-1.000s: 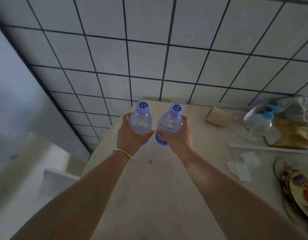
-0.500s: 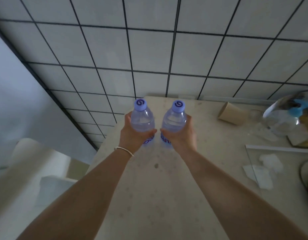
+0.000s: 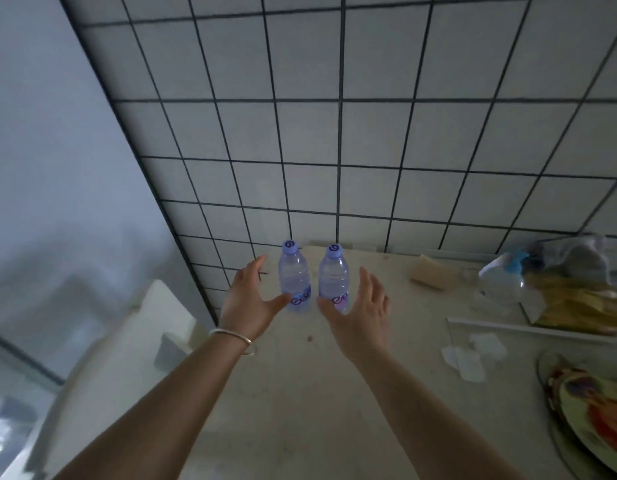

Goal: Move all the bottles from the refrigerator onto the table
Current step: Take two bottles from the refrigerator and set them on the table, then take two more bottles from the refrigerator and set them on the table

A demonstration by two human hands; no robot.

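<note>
1. two bottles stand upright side by side at the far left end of the counter [image 3: 272, 403], close to the tiled wall [image 3: 369, 133]: the left bottle [image 3: 294, 278] and the right bottle [image 3: 333, 280], near each other with a thin gap between.
2. both are clear, with purple caps and purple labels low down.
3. the left hand [image 3: 246, 304] is spread beside the left bottle, fingers straight; its thumb tip lies at the label, and whether it touches cannot be told. its grip is apart and holds nothing.
4. the right hand [image 3: 364, 315] is spread beside the right bottle, fingers straight, thumb tip near the bottle's base. its grip is also apart.
5. a bracelet [image 3: 231, 336] sits on the left wrist.
6. further right on the counter lie a tan block [image 3: 432, 271], a clear sprayer [image 3: 504, 275], paper scraps [image 3: 473, 355] and a patterned plate [image 3: 594, 407] at the edge.
</note>
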